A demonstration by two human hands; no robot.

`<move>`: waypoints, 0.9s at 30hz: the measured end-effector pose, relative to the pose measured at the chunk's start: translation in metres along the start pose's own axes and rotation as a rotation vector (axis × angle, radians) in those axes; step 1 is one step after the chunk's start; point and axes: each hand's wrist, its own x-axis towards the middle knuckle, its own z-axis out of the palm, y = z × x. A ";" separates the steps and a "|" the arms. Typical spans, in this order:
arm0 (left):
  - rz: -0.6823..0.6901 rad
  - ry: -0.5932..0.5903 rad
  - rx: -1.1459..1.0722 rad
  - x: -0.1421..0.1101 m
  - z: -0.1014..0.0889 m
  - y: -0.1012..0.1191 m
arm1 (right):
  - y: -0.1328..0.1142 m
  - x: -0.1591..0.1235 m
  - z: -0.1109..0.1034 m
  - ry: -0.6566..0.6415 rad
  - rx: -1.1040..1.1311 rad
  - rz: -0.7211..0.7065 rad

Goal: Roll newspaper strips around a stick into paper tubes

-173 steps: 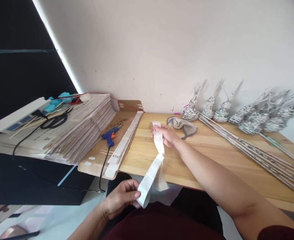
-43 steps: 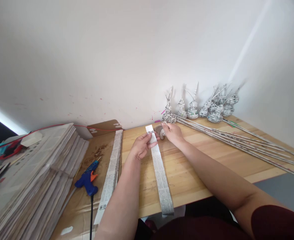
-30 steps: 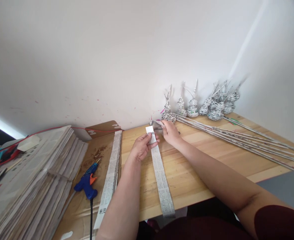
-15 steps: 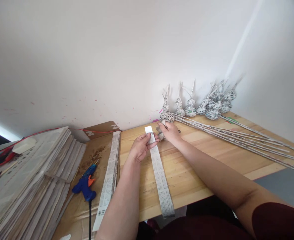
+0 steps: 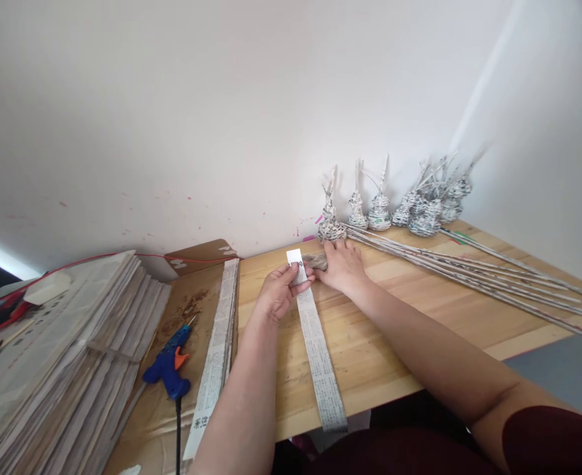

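Note:
A long newspaper strip (image 5: pixel 318 349) lies lengthwise on the wooden table (image 5: pixel 420 316), its near end hanging over the front edge. My left hand (image 5: pixel 280 295) pinches the strip's far end between thumb and fingers, lifting it a little. My right hand (image 5: pixel 341 265) lies flat with fingers stretched out, pressing on a grey cloth (image 5: pixel 315 261) just right of the strip's far end. Most of the cloth is hidden under the hand.
A stack of newspaper strips (image 5: pixel 216 356) and a blue glue gun (image 5: pixel 169 366) lie on cardboard (image 5: pixel 192 310) at left, beside a thick newspaper pile (image 5: pixel 58 369). Woven paper figures (image 5: pixel 380 211) stand by the wall; long rolled paper rods (image 5: pixel 474 277) cross the table's right side.
My right hand, which held the cloth bunched half a second ago, now lies flat on it. My left hand keeps its pinch on the strip's far end.

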 end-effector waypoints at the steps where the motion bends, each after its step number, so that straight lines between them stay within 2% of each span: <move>1: -0.001 0.004 0.002 0.000 0.000 0.000 | 0.000 0.000 -0.003 -0.045 -0.009 0.014; 3: -0.003 0.017 0.007 0.000 0.001 0.001 | 0.000 0.001 -0.004 -0.134 0.025 -0.004; 5: -0.008 0.028 0.009 0.000 0.001 0.001 | 0.001 0.003 -0.002 -0.157 0.107 -0.069; 7: -0.010 0.034 0.008 -0.001 0.002 0.002 | 0.003 0.005 0.001 -0.124 0.199 -0.130; 10: -0.006 0.031 0.011 -0.002 0.003 0.003 | 0.004 0.007 0.000 -0.096 0.275 -0.146; 19: -0.010 0.032 0.033 -0.005 0.007 0.006 | -0.004 0.003 -0.018 0.007 0.187 -0.106; 22: -0.012 0.026 0.030 -0.005 0.007 0.006 | -0.002 0.004 -0.013 0.035 0.216 -0.083; 27: -0.007 0.012 0.036 -0.004 0.004 0.005 | 0.000 0.008 0.005 0.127 0.486 -0.162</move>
